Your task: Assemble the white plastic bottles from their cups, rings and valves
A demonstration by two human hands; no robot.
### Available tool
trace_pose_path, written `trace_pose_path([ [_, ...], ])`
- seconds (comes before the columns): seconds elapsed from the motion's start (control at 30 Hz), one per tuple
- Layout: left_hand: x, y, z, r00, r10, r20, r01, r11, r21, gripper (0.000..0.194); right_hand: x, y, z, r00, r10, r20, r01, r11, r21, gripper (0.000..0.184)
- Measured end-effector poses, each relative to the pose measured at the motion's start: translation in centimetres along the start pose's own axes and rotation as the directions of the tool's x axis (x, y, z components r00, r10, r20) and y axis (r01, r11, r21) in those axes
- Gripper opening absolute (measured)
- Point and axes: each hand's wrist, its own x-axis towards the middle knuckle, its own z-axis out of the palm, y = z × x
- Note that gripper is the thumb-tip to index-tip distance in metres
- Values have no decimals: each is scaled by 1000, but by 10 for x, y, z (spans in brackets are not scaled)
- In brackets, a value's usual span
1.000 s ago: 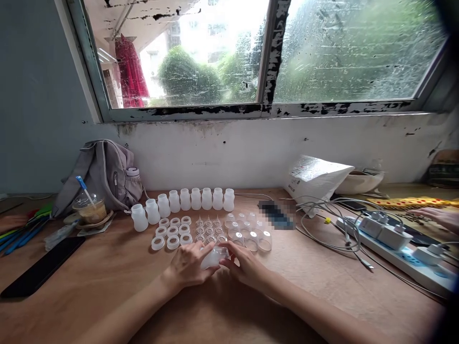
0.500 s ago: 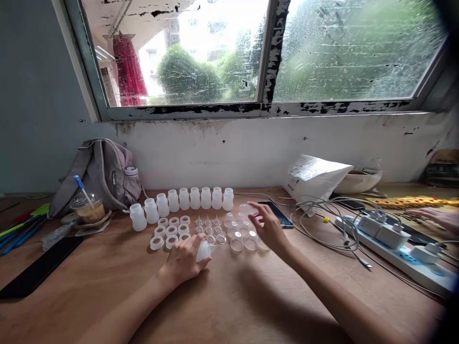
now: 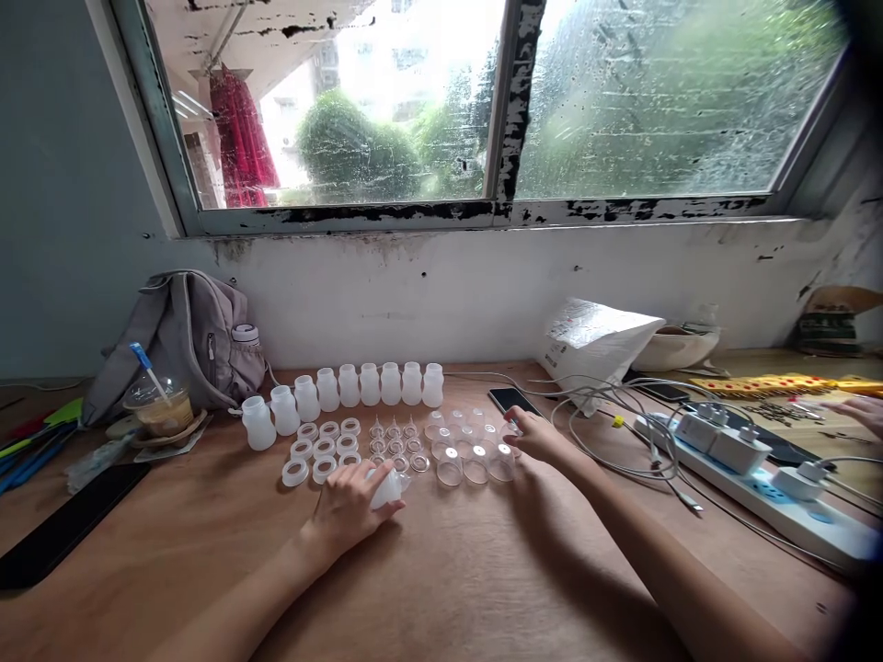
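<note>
My left hand [image 3: 355,504] wraps round a small frosted baby bottle [image 3: 387,489], which lies tilted with its clear teat end pointing right, just above the table. At the right edge of a group of clear dome caps [image 3: 475,466], my right hand [image 3: 534,437] has its thumb and fingertips closed about a cap that they mostly cover. Between the hands sit clear silicone teats [image 3: 393,447] in rows. White screw rings [image 3: 295,473] lie in rows left of them. Behind stands a line of upright open frosted bottles [image 3: 258,425].
Left are a backpack [image 3: 197,331], an iced drink cup [image 3: 162,409] and a black flat slab [image 3: 73,524]. Right are a phone [image 3: 511,401], tangled cables [image 3: 586,446], a power strip [image 3: 751,487] and a white bag [image 3: 593,345]. Another person's hand [image 3: 862,412] shows far right.
My right hand left the bottle, carried a clear cap over the cap group, then came down at its right edge. My left hand kept the bottle. The view shifted slightly.
</note>
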Motion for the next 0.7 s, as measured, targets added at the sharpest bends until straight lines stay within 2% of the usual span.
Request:
trace_pose_path([
  [0.07, 0, -1, 0, 1000, 0, -22, 0, 1000, -5, 52, -3, -8, -5, 984, 18, -176, -7, 998, 59, 30],
  [0.1, 1, -1, 0, 1000, 5, -29, -6, 1000, -17, 53, -6, -14, -8, 960, 18, -278, 12, 994, 106, 31],
  [0.17, 0, 0, -1, 999, 24, -41, -26, 998, -50, 54, -16, -31, -11, 907, -39, -419, 147, 963, 228, 29],
  [0.2, 0, 1, -1, 998, 33, -46, -36, 997, -68, 54, -23, -42, -11, 892, -103, -440, 255, 919, 302, 28],
  [0.23, 0, 2, -1, 998, 41, -50, -45, 995, -88, 54, -32, -53, -9, 884, -184, -430, 358, 857, 371, 29],
  [0.3, -1, 6, -1, 997, 55, -58, -62, 990, -128, 55, -54, -76, 0, 865, -354, -355, 488, 753, 440, 30],
  [0.37, -2, 10, 0, 995, 71, -65, -80, 984, -160, 56, -78, -95, 12, 823, -515, -238, 564, 694, 447, 26],
  [0.43, -3, 15, 0, 994, 85, -70, -97, 978, -183, 53, -98, -108, 24, 771, -609, -187, 623, 660, 420, 25],
  [0.53, -4, 19, 0, 991, 115, -71, -128, 967, -220, 42, -113, -116, 38, 749, -645, -150, 641, 647, 414, 26],
  [0.7, -6, 19, 2, 987, 140, -83, -158, 947, -280, 37, -111, -116, 46, 777, -617, -123, 598, 663, 451, 23],
])
